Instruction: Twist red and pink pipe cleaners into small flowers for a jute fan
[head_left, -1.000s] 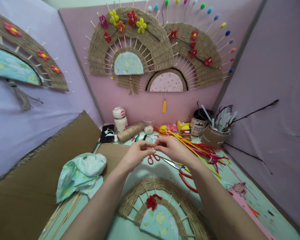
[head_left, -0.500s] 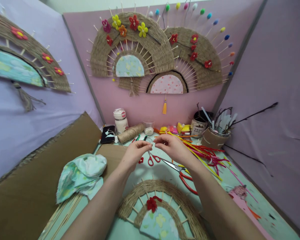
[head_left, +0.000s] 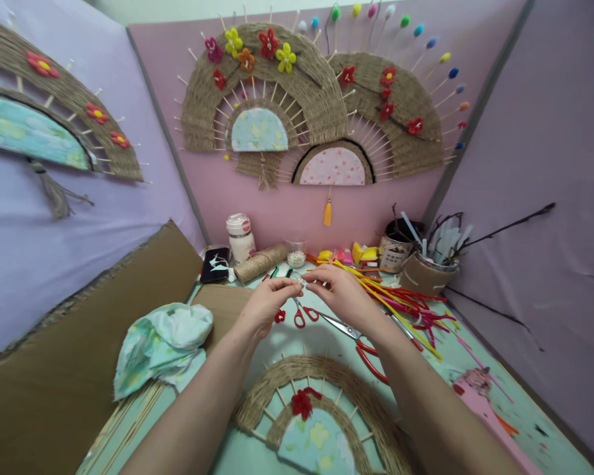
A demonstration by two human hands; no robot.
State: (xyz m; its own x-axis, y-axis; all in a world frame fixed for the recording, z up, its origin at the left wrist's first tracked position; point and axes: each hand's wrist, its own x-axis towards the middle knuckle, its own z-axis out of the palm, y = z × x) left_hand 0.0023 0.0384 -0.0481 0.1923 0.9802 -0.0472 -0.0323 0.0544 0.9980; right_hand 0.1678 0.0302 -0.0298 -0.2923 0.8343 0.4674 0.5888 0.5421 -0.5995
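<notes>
Pink panel [head_left: 202, 191] at the back has woven fans [head_left: 321, 99] mounted on it, probably kept up there as display. Pale green table [head_left: 257, 349] below, supplies mostly along the far edge, likely so the near part stays workable. Left hand [head_left: 272, 300]: thumb and fingertips pinched together on what looks like a small pale bit, too tiny for us to name. Right hand [head_left: 344, 293]: fingers curled, partly open, tips close to the left's; we can't tell if it grips anything. We'd guess the fingertip hold suits something that small. Woven fan [head_left: 255, 389] lies flat nearest the body, its red flower [head_left: 301, 404] facing up, so its front is easy to check. Small scissors [head_left: 305, 315] and large scissors [head_left: 371, 361] have red handles turned our way, handy for grabbing. Small red flower [head_left: 280, 316] sits just beside the small pair. Pipe cleaners [head_left: 410, 298] are heaped loosely right, presumably for quick picking.
</notes>
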